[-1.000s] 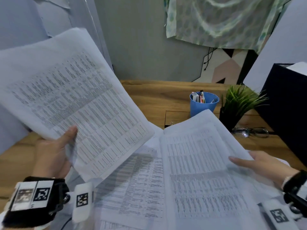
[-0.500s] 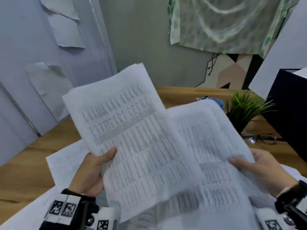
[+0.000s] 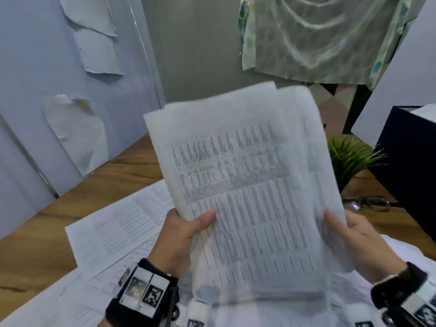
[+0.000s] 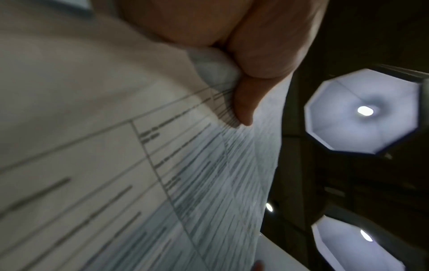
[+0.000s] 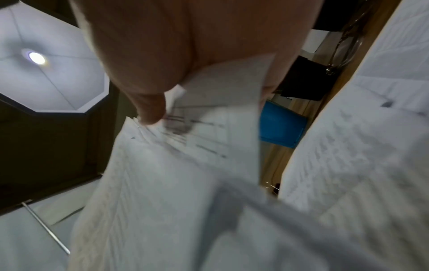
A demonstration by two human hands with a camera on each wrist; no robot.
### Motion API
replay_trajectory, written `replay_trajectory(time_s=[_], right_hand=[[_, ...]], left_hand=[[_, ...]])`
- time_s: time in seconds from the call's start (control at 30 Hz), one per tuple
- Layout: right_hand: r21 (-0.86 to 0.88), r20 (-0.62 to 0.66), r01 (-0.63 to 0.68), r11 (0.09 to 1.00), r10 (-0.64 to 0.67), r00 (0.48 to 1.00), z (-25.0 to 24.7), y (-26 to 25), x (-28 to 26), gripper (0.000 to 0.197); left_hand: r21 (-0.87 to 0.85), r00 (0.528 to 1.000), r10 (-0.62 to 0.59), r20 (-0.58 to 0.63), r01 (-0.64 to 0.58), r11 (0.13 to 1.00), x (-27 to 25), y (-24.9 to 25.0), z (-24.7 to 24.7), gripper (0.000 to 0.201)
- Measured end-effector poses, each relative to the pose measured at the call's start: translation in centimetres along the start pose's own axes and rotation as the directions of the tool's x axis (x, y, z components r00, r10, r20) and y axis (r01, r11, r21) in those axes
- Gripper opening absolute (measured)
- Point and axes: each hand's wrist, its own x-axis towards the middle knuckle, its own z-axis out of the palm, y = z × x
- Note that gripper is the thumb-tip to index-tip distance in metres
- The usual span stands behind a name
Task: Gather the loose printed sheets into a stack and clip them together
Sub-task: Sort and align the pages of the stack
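A stack of printed sheets (image 3: 247, 197) with dense tables stands almost upright in front of me, above the desk. My left hand (image 3: 186, 232) grips its left edge, thumb on the front page. My right hand (image 3: 349, 234) grips the right edge the same way. The sheets are roughly aligned, with one sheet sticking out a little at the top right. In the left wrist view my thumb (image 4: 243, 102) pinches the paper (image 4: 162, 174). The right wrist view shows the thumb (image 5: 150, 110) pressing fanned sheet edges (image 5: 185, 165). More loose sheets (image 3: 118, 223) lie flat on the desk beneath. No clip is visible.
The wooden desk (image 3: 47, 232) runs along a pale wall at left. A small green plant (image 3: 351, 159), a pair of glasses (image 3: 368, 204) and a dark box (image 3: 410, 166) stand at right. A blue cup (image 5: 281, 126) shows behind the sheets in the right wrist view.
My left hand swung its sheets rightward onto the ones my right hand held. The two bundles are now one upright stack held by both hands.
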Motion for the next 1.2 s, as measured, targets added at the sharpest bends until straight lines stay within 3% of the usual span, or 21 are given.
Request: replay_trajectory(time_s=[0.07, 0.17, 0.2, 0.27, 0.33, 0.5, 0.6, 0.63, 0.7, 0.77, 0.83, 0.93, 1.07, 1.2], right_hand=[[0.054, 0.02, 0.035, 0.998, -0.036, 0.999, -0.1, -1.1, 0.5, 0.071], [0.081, 0.031, 0.135, 0.988, -0.138, 0.99, 0.3, -3.2, 1.3, 0.026], [0.1, 0.05, 0.161, 0.982, -0.166, 0.985, 0.9, -3.8, 1.4, 0.024], [0.098, 0.098, 0.198, 0.975, -0.208, 0.973, 2.0, -4.4, 1.4, 0.036], [0.097, 0.101, 0.232, 0.968, -0.241, 0.965, 2.8, -3.9, 1.4, 0.041], [0.1, 0.094, 0.17, 0.98, -0.179, 0.979, 2.6, -0.9, 1.3, 0.025], [0.073, 0.12, 0.169, 0.983, -0.177, 0.977, 2.5, -0.5, 1.3, 0.056], [0.082, 0.112, 0.181, 0.98, -0.189, 0.975, 2.6, -0.8, 1.4, 0.052], [0.125, 0.115, 0.202, 0.971, -0.217, 0.969, 2.9, -1.3, 1.6, 0.04], [0.148, 0.11, 0.22, 0.964, -0.237, 0.965, 3.3, -1.6, 1.7, 0.041], [0.178, 0.112, 0.227, 0.957, -0.249, 0.962, 3.7, -1.7, 1.6, 0.044], [0.233, 0.092, 0.244, 0.941, -0.271, 0.958, 4.1, -1.7, 1.5, 0.046], [0.309, 0.043, 0.239, 0.921, -0.265, 0.963, 4.5, -1.7, 1.6, 0.04], [0.285, 0.041, 0.238, 0.928, -0.26, 0.965, 4.6, -1.7, 1.4, 0.03]], left_hand=[[0.036, 0.991, 0.131, 0.022, -0.131, 0.991, 0.2, 1.2, 0.6, 0.037], [0.101, 0.955, 0.286, 0.083, -0.294, 0.951, 0.2, 3.1, 1.5, 0.035], [0.128, 0.941, 0.322, 0.109, -0.334, 0.934, 0.2, 3.3, 1.7, 0.037], [0.18, 0.924, 0.355, 0.139, -0.376, 0.909, 0.0, 3.5, 1.9, 0.031], [0.207, 0.916, 0.372, 0.15, -0.397, 0.894, -0.2, 3.1, 1.8, 0.045], [0.171, 0.901, 0.405, 0.155, -0.428, 0.887, -1.3, 1.9, 0.2, 0.073], [0.12, 0.906, 0.391, 0.162, -0.412, 0.903, -1.7, 2.2, -0.2, 0.105], [0.107, 0.906, 0.388, 0.167, -0.408, 0.907, -1.8, 2.5, -0.1, 0.105], [0.133, 0.899, 0.405, 0.168, -0.427, 0.894, -1.8, 2.9, -0.1, 0.075], [0.181, 0.893, 0.407, 0.189, -0.439, 0.88, -1.9, 3.4, 0.0, 0.048], [0.201, 0.893, 0.402, 0.2, -0.439, 0.876, -1.9, 3.5, -0.1, 0.04], [0.161, 0.897, 0.396, 0.197, -0.428, 0.889, -2.0, 4.0, -0.2, 0.04], [0.134, 0.913, 0.367, 0.177, -0.392, 0.91, -2.1, 4.5, -0.2, 0.072], [0.212, 0.924, 0.322, 0.207, -0.364, 0.907, -2.3, 4.1, -0.1, 0.057]])
